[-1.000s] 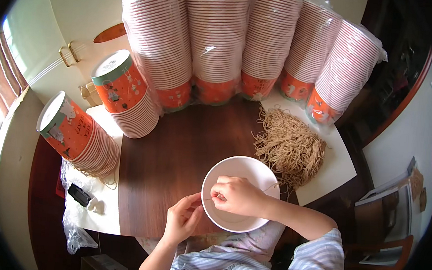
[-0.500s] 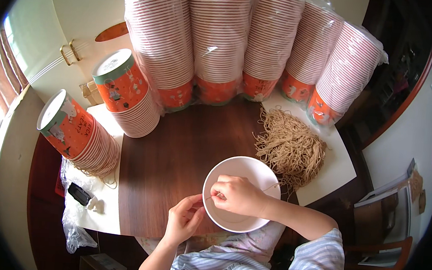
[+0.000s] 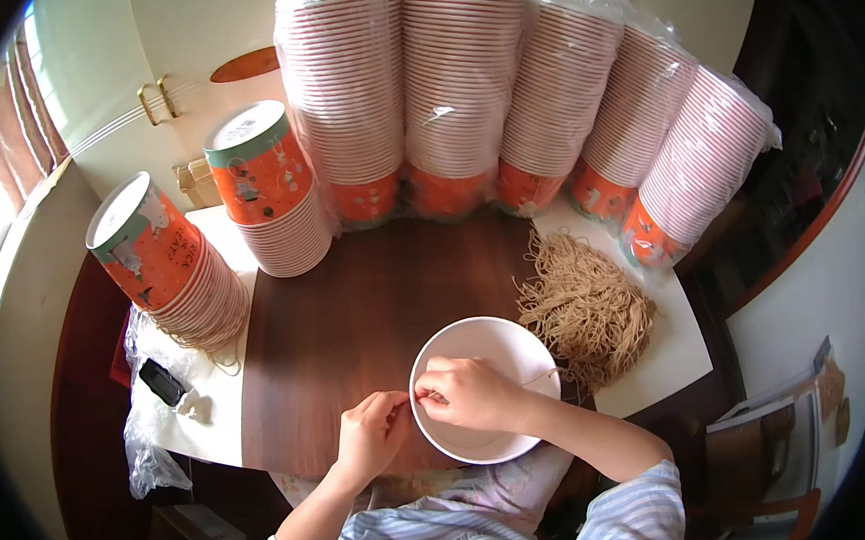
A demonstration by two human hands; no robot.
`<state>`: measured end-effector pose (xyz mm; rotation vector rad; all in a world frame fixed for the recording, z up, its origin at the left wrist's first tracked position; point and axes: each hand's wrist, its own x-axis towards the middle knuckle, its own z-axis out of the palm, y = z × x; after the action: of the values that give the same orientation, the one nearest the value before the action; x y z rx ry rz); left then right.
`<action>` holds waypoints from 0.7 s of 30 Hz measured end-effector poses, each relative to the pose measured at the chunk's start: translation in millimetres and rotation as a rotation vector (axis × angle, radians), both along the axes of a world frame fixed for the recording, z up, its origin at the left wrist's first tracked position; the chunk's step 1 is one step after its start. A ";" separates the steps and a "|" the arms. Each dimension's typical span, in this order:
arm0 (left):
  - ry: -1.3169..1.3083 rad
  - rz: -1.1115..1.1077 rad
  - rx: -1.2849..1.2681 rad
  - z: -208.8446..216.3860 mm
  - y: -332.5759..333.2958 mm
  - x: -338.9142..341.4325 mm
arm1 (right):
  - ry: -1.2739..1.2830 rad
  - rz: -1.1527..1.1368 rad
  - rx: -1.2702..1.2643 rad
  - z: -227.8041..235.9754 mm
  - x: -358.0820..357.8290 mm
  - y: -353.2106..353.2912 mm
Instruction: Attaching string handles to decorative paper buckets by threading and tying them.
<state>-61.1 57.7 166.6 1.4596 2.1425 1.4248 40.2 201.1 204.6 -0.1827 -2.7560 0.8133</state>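
Note:
A round white-lined paper bucket (image 3: 493, 336) stands with its mouth up at the table's near edge, just above my lap. My right hand (image 3: 469, 393) reaches inside it, fingers pinched together at the left wall. Thin tan paper twine (image 3: 542, 375) shows beyond my right forearm at the bucket's right side; its end at my fingers is hidden. Outside the left rim, my left hand (image 3: 373, 428) has thumb and forefinger closed against the wall, opposite my right fingertips. What it pinches is too small to see.
A tangled heap of tan twine (image 3: 590, 311) lies right of the bucket. Plastic-wrapped stacks of buckets (image 3: 455, 91) line the back. Two loose orange stacks, one farther (image 3: 268, 183) and one nearer (image 3: 168, 252), stand left, near a small black object (image 3: 162, 383) on clear plastic.
The view has shifted slightly. My left fingers have drawn together at the rim, and my right fingers have come closer to the left wall. The twine between them no longer shows.

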 end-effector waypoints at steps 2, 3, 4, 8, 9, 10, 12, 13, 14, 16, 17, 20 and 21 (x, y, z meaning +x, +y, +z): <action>-0.048 -0.018 -0.015 3.1 -2.6 -4.5 | 0.000 0.103 0.018 -0.5 -6.5 7.6; -0.096 -0.050 -0.034 4.8 -5.2 -6.6 | -0.001 0.115 0.025 -1.8 -9.3 11.5; -0.238 -0.126 0.025 0.6 -8.8 -12.6 | -0.007 0.189 0.000 -3.8 -12.5 16.0; -0.850 -0.444 0.351 -3.3 -27.3 -39.5 | -0.063 0.314 -0.033 4.2 -20.0 23.6; -0.972 -0.512 0.477 -4.8 -28.2 -44.2 | -0.066 0.325 -0.028 4.8 -21.0 26.1; -1.099 -0.575 0.518 -2.5 -31.9 -49.3 | -0.068 0.325 -0.040 5.0 -21.2 29.1; -1.310 -0.676 0.612 13.9 -33.7 -51.0 | -0.071 0.331 -0.048 10.7 -20.2 32.3; -1.307 -0.674 0.619 11.0 -35.2 -54.3 | -0.125 0.306 -0.069 19.7 -17.9 31.0; -1.406 -0.656 0.548 4.9 -36.9 -59.8 | -0.179 0.277 -0.091 28.0 -14.8 29.1; -1.396 -0.558 0.420 9.1 -31.7 -59.6 | -0.151 0.279 -0.105 41.7 -10.5 22.4; -1.338 -0.446 0.307 14.7 -28.8 -53.4 | -0.155 0.265 -0.148 49.2 -8.8 18.4; -1.081 -0.343 0.103 30.9 -14.5 -36.9 | -0.033 0.297 -0.229 48.5 -8.7 12.7; -1.040 -0.368 0.091 33.6 -11.0 -33.1 | 0.096 0.350 -0.269 46.3 -8.9 11.2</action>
<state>-94.2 46.7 200.2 0.7535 1.1179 1.6127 31.4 212.3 250.9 0.2912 -2.6136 1.2460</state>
